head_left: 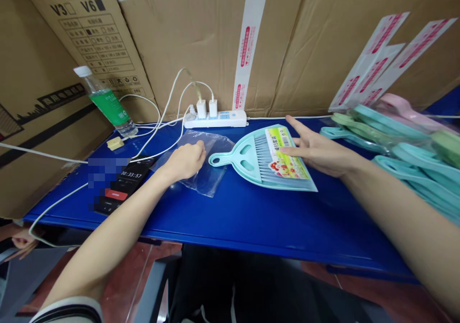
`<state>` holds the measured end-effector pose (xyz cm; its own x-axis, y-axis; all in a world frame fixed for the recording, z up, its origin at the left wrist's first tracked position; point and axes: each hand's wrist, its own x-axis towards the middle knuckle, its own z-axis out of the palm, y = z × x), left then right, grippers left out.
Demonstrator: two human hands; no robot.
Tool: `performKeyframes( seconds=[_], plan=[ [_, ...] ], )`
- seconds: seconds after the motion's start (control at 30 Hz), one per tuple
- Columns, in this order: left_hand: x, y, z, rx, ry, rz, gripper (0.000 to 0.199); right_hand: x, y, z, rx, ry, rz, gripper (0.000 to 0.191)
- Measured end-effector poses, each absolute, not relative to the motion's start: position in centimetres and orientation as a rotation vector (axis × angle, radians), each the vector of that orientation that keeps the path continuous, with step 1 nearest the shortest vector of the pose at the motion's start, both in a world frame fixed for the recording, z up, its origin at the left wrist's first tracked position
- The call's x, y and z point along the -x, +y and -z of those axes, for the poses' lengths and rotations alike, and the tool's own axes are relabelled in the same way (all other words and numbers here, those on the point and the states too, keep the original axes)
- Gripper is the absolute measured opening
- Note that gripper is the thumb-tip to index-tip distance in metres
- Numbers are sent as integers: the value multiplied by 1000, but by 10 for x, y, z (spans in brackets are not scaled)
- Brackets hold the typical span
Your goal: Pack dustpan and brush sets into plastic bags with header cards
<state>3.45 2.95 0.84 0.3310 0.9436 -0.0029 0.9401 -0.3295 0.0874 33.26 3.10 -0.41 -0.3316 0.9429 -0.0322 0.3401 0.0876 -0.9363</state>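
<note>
On the blue bench (251, 217) the left hand (185, 161) rests knuckles-up on a clear plastic bag (206, 169) that lies flat near the middle; its fingers are curled loosely on the film, but whether they pinch it cannot be told. Just right of the bag lies a teal dustpan-and-brush set (262, 162), handle pointing left toward the left hand, with a colourful label card (285, 157) across it. The right hand (318, 151) is spread open with its grip wide, fingertips touching the label card's right edge, holding nothing. Further right lies a heap of bagged dustpan sets (402, 136). Behind the bag sits a white power strip (215, 118); a water bottle (106, 101) and a phone (124, 184) are to the left.
</note>
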Motion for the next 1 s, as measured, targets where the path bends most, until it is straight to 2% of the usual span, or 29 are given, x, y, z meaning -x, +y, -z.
performKeyframes(
  seconds=[0.4,0.6,0.73,0.8,0.93,1.0],
  plan=[
    [-46,24,-6,-2538,1336,-402,20,-317,28,5,1329,-1469,-1466,106],
    [-31,31,-16,-2603,2057,-214,35,-321,29,4,1336,-1506,-1412,106],
    [-32,30,-16,-2587,1995,-135,46,-323,31,8,1300,-1592,-1397,102],
    [-37,28,-12,-2573,1864,-122,41,-323,31,9,1296,-1599,-1405,102],
    [-42,26,-5,-2534,1726,-206,20,-319,28,6,1317,-1518,-1442,105],
    [-42,27,-5,-2534,1690,-247,17,-317,26,4,1323,-1489,-1454,104]
  ],
)
